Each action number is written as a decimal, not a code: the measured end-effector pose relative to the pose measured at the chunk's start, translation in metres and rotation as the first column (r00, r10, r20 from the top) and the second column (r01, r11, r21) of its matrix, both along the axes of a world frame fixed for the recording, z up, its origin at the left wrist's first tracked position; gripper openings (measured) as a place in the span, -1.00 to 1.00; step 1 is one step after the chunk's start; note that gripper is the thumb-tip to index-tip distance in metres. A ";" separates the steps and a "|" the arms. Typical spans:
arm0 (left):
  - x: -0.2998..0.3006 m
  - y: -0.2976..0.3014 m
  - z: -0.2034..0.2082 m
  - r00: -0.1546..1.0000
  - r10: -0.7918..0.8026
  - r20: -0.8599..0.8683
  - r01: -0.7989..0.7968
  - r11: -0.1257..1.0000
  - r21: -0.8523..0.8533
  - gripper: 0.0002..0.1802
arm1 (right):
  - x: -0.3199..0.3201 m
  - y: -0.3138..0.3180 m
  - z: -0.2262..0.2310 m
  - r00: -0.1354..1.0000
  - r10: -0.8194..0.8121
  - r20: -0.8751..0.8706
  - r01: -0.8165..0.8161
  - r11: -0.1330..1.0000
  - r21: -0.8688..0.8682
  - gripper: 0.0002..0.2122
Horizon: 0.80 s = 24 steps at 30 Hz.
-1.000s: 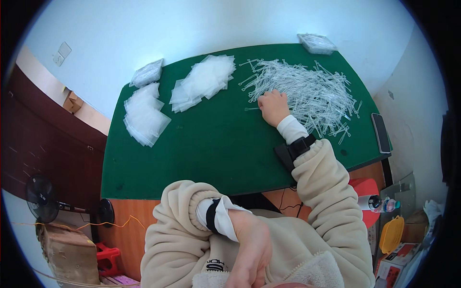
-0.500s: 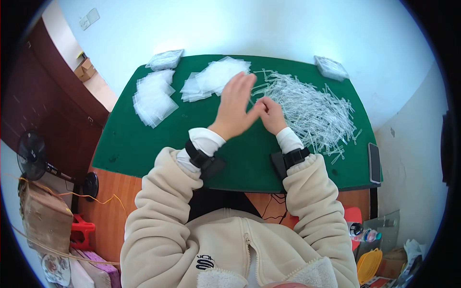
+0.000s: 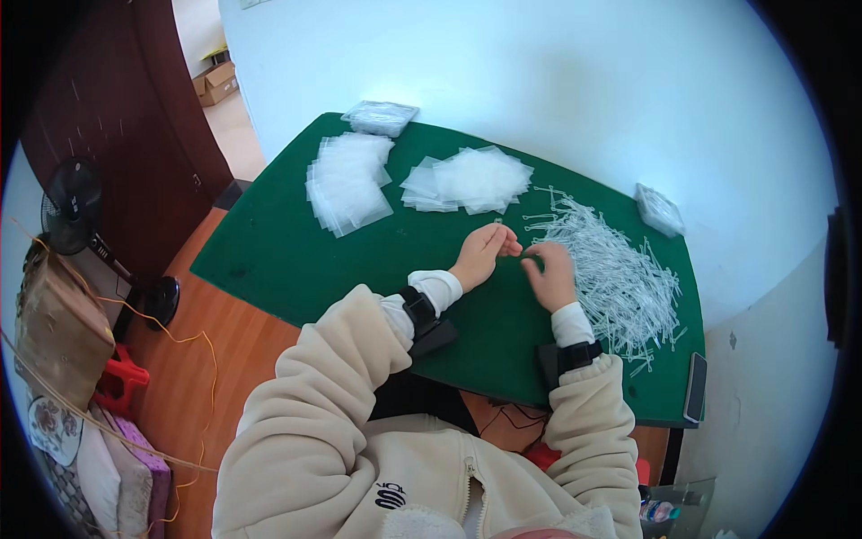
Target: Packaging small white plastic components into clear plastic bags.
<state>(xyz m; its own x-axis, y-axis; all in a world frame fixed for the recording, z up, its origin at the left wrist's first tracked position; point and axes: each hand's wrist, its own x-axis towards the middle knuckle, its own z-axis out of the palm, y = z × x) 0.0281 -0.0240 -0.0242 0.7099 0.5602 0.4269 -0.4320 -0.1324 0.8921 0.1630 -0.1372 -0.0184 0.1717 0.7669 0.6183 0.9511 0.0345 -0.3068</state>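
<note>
My left hand is over the middle of the green table, its fingers together and curled. A small clear loop end, like those in the pile, pokes up just beyond its fingers; most of the piece is hidden. Close by on the right, my right hand has curved fingers with a small gap to the thumb, and nothing shows between them. It lies at the left edge of a heap of thin clear plastic sticks with looped ends. Beyond my left hand are a fanned pile of clear bags and another spread.
The green table carries a clear packed bundle at the back left and another at the far right. A phone lies at the right edge. A black fan and an orange cable are on the left.
The view has turned, so the table sits tilted and lower. My left hand, raised with spread fingers before, is now lower and curled. My right hand has parted slightly from it.
</note>
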 end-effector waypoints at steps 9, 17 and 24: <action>-0.003 0.009 -0.001 0.994 -0.089 -0.059 0.082 0.990 -0.110 -0.69 | 0.024 -0.008 -0.011 0.736 -0.630 0.248 0.677 0.682 -0.276 -0.61; -0.007 0.010 0.004 0.999 0.036 0.013 -0.036 0.999 -0.037 -0.72 | 0.019 -0.004 -0.003 0.839 -0.505 0.201 0.544 0.765 -0.345 -0.80; -0.063 -0.014 0.089 0.733 0.480 0.481 -0.650 0.703 0.290 -0.80 | 0.024 -0.012 -0.013 0.830 -0.513 0.217 0.556 0.786 -0.269 -0.91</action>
<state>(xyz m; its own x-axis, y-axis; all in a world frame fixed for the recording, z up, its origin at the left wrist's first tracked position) -0.0352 -0.0384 0.0648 0.0717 0.5103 0.8570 -0.4082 -0.7690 0.4920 0.1871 -0.1496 -0.0311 0.5491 0.7275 0.4114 0.8189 -0.5666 -0.0913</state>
